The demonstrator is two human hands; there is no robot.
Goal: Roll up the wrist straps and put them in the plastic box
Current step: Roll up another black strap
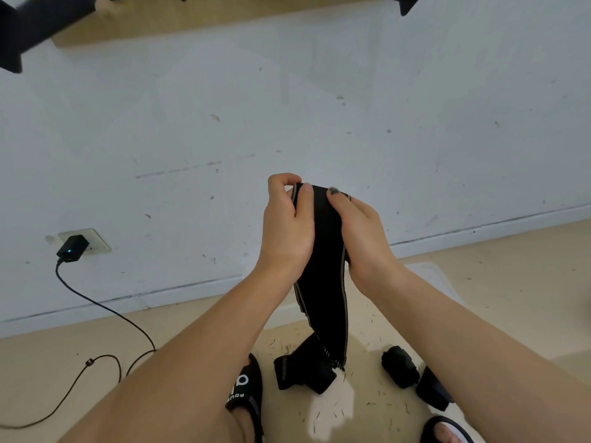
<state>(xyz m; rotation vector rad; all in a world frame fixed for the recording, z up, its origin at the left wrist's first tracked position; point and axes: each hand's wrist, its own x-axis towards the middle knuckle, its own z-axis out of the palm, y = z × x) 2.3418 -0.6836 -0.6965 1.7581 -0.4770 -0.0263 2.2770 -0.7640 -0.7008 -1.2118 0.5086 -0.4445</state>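
- Before a scuffed white wall [319, 107], both hands are raised and hold the top end of a black wrist strap [323, 276] with pale striped edges.
- The left hand [286, 228] grips the strap's top left edge, thumb on the front face and fingers curled behind it.
- The right hand [358, 225] clasps the right edge, thumb pressed on the front; the thumbnail is dark and a ring shows on one finger.
- From the hands the strap hangs down between the forearms, its frayed lower end reaching just above the floor [64, 362].
- Below it on the floor lies a second black strap [300, 369], loosely bunched, with small lettering along one edge too blurred to read.
- To the right lies a rolled black strap [399, 366], and just beside it another dark piece [431, 391] partly hidden by the right forearm.
- A black sandal [248, 391] on the left foot bears white letters; only "ROU" can be made out.
- A black charger [73, 248] sits in a wall socket at the left, its cable [105, 308] trailing over the floor.
- Whether the plastic box is in view, I cannot tell.
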